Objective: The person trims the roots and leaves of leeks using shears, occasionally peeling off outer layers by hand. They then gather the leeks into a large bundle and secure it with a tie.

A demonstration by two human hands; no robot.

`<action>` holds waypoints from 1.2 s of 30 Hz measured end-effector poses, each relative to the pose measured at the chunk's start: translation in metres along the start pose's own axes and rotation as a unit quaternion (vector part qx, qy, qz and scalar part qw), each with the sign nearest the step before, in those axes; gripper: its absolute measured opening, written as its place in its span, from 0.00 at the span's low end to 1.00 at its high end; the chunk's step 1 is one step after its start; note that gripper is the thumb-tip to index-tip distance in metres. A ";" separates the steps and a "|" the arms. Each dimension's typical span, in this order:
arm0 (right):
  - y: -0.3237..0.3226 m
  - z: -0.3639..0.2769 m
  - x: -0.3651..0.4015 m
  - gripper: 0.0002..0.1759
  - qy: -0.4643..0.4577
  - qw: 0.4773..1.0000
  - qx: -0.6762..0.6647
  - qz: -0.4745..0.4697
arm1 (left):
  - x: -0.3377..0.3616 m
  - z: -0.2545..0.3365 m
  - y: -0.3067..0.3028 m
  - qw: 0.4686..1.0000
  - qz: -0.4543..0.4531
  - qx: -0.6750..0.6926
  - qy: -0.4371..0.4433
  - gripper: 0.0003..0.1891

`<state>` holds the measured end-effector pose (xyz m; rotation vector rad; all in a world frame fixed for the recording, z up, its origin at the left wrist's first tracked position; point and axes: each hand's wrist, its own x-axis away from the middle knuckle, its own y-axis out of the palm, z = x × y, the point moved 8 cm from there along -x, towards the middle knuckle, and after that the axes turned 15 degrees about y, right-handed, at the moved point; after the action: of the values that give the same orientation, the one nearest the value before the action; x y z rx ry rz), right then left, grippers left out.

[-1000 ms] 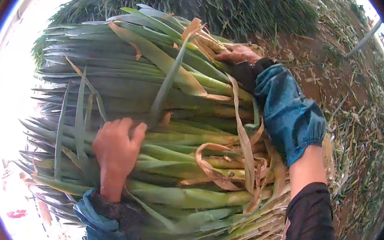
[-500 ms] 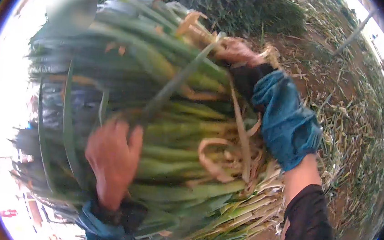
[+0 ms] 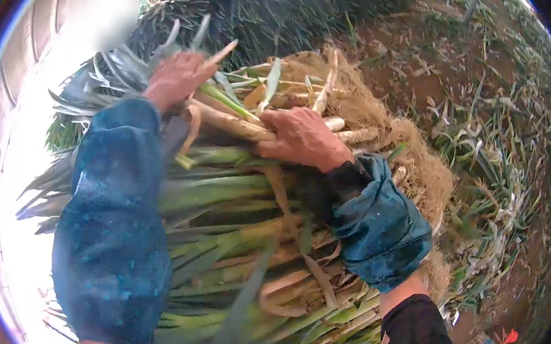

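Observation:
A big heap of leeks (image 3: 223, 243) lies across the middle, leaves to the left and root ends to the right. My right hand (image 3: 301, 137) is closed around the pale stem of a leek (image 3: 224, 121) on top of the heap. Slightly blurred, my left hand (image 3: 177, 78) grips the leafy part of the leeks farther left, with a pale, pointed piece sticking out past its fingers. Fibrous brown roots (image 3: 361, 94) hang beyond my right hand. A dry, curled leaf (image 3: 287, 297) rests on the heap below.
Behind the heap stands another thick pile of green leaves (image 3: 256, 19). Brown soil (image 3: 391, 48) strewn with cut leaf scraps (image 3: 503, 192) spreads to the right. A pale ribbed wall (image 3: 5, 115) runs along the left, and a red-orange item (image 3: 509, 338) is at lower right.
My left hand has moved up from the heap's lower left to the leeks on top. My right hand has come left and down and now holds a leek stem. The view has shifted.

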<state>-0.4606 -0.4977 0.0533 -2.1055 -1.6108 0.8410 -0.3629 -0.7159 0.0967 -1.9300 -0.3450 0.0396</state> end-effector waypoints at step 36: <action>0.118 0.117 -0.181 0.33 0.270 0.897 -0.174 -0.303 | 0.128 0.073 -0.044 0.923 -0.015 0.303 -0.237 0.27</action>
<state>-0.4806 -0.7131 -0.0638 -1.6328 -1.9895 -0.2346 -0.2635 -0.6023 0.1265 -1.2786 -0.6044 0.5413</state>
